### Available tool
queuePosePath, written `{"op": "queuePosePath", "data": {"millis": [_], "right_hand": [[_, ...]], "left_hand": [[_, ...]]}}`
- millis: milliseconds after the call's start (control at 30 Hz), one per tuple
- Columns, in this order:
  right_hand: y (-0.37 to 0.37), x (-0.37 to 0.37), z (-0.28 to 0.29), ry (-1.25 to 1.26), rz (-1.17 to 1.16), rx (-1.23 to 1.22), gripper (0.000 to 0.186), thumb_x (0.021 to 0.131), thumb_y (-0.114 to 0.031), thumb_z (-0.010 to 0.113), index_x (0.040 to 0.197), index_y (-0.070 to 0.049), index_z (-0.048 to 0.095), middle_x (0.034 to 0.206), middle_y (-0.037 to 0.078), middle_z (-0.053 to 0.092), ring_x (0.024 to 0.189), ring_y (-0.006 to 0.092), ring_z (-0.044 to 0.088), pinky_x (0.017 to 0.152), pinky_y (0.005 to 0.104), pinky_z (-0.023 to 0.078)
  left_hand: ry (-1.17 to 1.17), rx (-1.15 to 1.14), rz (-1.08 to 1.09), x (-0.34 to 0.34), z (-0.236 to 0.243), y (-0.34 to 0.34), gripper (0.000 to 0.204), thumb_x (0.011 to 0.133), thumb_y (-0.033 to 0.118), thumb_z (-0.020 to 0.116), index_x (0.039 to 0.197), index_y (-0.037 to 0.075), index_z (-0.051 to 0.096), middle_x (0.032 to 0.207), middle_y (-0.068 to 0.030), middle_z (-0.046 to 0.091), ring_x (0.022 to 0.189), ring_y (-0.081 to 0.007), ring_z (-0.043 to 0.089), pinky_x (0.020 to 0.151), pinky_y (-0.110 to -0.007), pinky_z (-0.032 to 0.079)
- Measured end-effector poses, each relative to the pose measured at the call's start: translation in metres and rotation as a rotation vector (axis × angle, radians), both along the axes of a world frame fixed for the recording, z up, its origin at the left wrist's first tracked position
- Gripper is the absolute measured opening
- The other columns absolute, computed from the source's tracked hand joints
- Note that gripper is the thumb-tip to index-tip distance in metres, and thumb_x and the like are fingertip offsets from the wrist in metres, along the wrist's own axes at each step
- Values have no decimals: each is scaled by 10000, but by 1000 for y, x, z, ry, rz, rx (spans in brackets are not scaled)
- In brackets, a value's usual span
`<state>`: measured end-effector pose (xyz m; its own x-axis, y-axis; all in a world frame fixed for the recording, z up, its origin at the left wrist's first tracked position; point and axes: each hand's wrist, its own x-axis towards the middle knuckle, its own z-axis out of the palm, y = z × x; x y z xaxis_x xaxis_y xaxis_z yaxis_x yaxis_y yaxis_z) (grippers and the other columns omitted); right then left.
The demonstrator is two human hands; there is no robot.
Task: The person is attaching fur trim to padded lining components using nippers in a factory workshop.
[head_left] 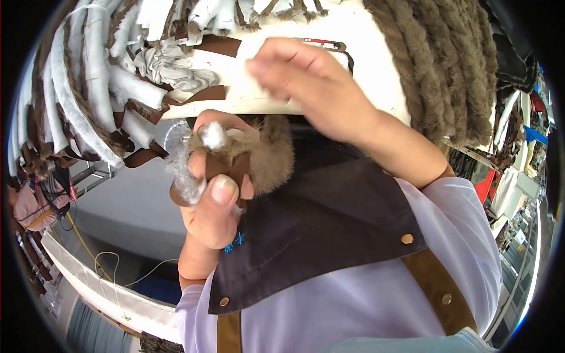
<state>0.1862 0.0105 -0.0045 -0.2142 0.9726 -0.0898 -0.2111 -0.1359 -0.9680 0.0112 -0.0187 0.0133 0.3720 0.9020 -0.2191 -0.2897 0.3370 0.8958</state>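
Observation:
My left hand (pixel 215 203) is closed, thumb on top, round a brown fur piece (pixel 273 156) in front of my apron. Brown backing strips and a tuft of white stuffing (pixel 213 136) show at the end of the fur piece. Wispy white filling (pixel 187 176) sticks out beside the fingers of that hand. Over the pale table, up and to the right, my right hand (pixel 312 82) is raised with its fingers bent. Its fingertips are smeared by motion, and I make out nothing held in them.
Strips of white padding (pixel 94 65) with brown fur edges hang over the table's left side. A crumpled grey-white cloth (pixel 173 70) lies on the pale table (pixel 379 76). Long brown fur rolls (pixel 444 65) fill its right side. A red-and-black tool (pixel 329 44) lies behind my right hand.

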Motion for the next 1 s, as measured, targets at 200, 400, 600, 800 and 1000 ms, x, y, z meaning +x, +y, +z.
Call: {"op": "queuePosePath", "data": {"millis": [200,400,600,800,1000], "right_hand": [[0,63,-57,-1462,-287,571,188,776,-112,546,933,-8,541,926,141,527,868,267,506,763,311,421],[5,65,-64,-1620,-95,231,238,742,-94,523,942,34,513,883,182,547,842,325,530,786,369,439],[19,68,-58,-1135,4,155,266,860,-186,448,945,61,497,707,111,542,644,245,533,635,345,452],[-35,9,36,291,148,-337,293,895,-212,435,969,63,503,527,59,483,383,90,386,387,219,306],[-34,-8,42,613,543,-522,458,950,-378,298,870,19,510,589,-6,355,484,71,307,458,201,276]], "left_hand": [[-210,33,4,0,1,9,342,804,353,490,551,170,350,853,-65,385,767,-179,371,746,-355,393],[-268,-19,-5,3,7,10,329,789,361,501,564,176,349,824,-45,378,760,-173,364,728,-353,396],[-309,-17,16,2,3,8,330,782,359,514,569,176,340,827,-38,378,761,-168,364,728,-340,371],[-361,-133,89,-3,4,5,326,783,352,525,576,170,351,859,-45,402,789,-174,379,747,-351,362],[-299,-84,139,0,8,5,301,777,337,526,578,169,374,917,-71,458,895,-191,380,814,-341,338]]}}
